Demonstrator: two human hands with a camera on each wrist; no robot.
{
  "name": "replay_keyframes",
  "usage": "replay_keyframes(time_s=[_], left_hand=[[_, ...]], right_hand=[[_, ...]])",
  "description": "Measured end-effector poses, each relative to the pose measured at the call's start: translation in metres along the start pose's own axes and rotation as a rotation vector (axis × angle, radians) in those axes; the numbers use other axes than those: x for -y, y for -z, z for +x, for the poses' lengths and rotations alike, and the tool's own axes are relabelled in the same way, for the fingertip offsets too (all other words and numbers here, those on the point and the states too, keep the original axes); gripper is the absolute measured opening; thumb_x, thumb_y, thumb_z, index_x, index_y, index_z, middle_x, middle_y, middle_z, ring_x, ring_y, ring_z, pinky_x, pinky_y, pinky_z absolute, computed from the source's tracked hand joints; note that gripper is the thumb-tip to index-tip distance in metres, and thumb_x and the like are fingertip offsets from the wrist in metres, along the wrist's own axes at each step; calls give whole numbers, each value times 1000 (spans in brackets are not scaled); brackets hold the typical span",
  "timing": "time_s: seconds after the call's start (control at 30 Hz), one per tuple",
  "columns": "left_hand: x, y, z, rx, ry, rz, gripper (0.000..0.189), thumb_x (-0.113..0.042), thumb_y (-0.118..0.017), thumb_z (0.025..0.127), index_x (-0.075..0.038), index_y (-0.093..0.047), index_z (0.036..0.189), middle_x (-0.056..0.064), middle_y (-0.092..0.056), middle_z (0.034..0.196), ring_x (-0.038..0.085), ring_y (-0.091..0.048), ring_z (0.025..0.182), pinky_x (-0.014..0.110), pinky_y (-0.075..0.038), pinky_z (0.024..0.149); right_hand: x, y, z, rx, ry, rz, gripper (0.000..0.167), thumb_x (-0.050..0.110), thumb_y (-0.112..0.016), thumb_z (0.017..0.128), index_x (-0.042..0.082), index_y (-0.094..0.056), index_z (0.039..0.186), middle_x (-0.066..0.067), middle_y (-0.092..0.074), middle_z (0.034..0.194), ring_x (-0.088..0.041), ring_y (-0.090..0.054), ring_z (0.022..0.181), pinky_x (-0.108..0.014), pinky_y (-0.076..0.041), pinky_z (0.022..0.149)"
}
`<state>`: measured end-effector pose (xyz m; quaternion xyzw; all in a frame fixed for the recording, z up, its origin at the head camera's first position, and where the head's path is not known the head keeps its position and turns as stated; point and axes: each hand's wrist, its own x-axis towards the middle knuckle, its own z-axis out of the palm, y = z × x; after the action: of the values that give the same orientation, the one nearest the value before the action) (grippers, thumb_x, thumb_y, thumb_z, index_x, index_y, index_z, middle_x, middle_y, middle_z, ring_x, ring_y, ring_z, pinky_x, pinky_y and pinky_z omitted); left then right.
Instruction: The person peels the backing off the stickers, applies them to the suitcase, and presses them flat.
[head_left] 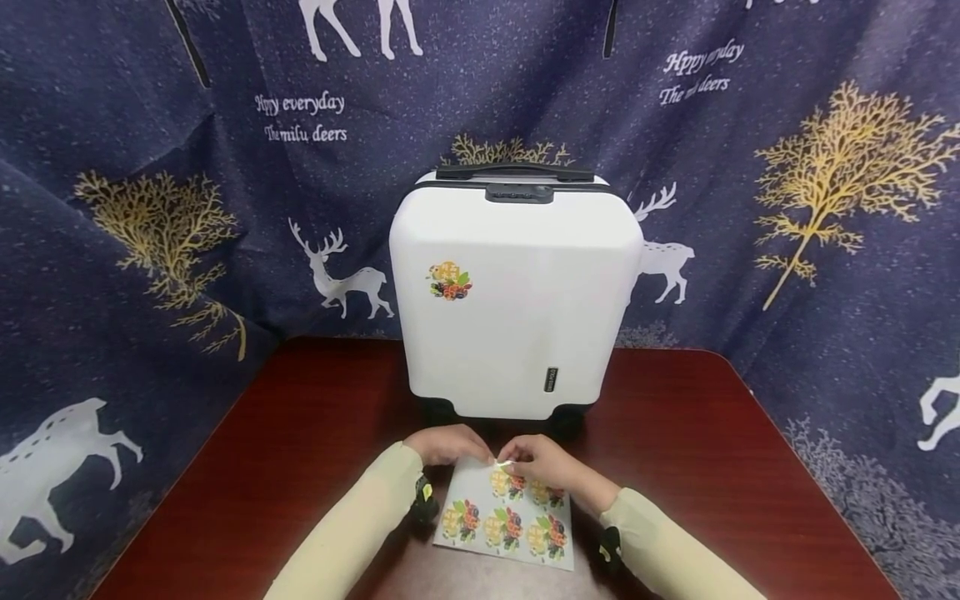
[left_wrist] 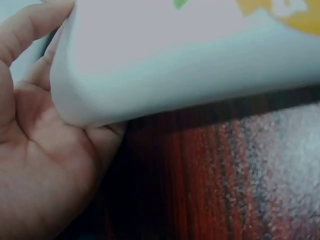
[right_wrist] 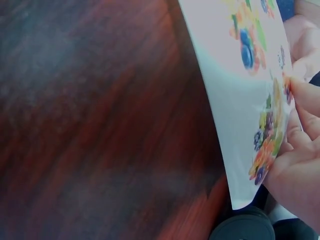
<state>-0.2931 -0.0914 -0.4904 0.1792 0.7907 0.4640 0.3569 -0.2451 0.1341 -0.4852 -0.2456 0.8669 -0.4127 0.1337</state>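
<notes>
A white sheet of stickers [head_left: 467,482] is held tilted above the table, printed with several fruit-and-berry designs. My left hand [head_left: 450,444] grips its upper left part; in the left wrist view, fingers of that hand [left_wrist: 47,150] lie behind the sheet's curved edge [left_wrist: 125,85]. At the top edge, close to the left fingertips, my right hand [head_left: 551,462] pinches the sheet beside an upper sticker [head_left: 501,483]. The right wrist view shows the sheet [right_wrist: 225,100] bending near the right hand [right_wrist: 300,155]. Whether a sticker's edge is lifted there, I cannot tell.
Behind the hands a white suitcase [head_left: 517,325] stands upright on the dark red table [head_left: 697,467]. One fruit sticker [head_left: 450,282] is on the suitcase's upper left front. A blue curtain [head_left: 315,183] with deer and trees hangs behind and on both sides.
</notes>
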Motion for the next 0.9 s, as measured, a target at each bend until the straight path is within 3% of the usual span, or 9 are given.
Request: replay_keyframes(time_s=[0.27,0.47,0.9], left_hand=[[-3,2,-3,38,44,-73,30,-13,-65,93,10,-73,111,3,-76,89,8,-66,76,22,-56,70],[-4,3,-4,71,54,-75,31,-14,-63,95,9,-72,114,4,-76,93,8,-67,77,22,-57,71],[-3,3,0,89,92,-145,31,-14,-63,95,7,-71,116,3,-75,94,11,-68,81,24,-58,72]], right_hand=[[4,0,-1,-35,-3,13,17,11,-74,92,2,-75,106,-8,-72,88,-3,-55,72,-18,-47,64],[10,-3,-3,-64,-4,37,14,7,-74,90,-1,-77,101,-11,-75,86,-1,-56,70,-17,-48,63],[8,-3,-2,-83,42,21,9,3,-72,91,1,-77,98,-14,-77,97,-2,-60,80,-16,-51,71]])
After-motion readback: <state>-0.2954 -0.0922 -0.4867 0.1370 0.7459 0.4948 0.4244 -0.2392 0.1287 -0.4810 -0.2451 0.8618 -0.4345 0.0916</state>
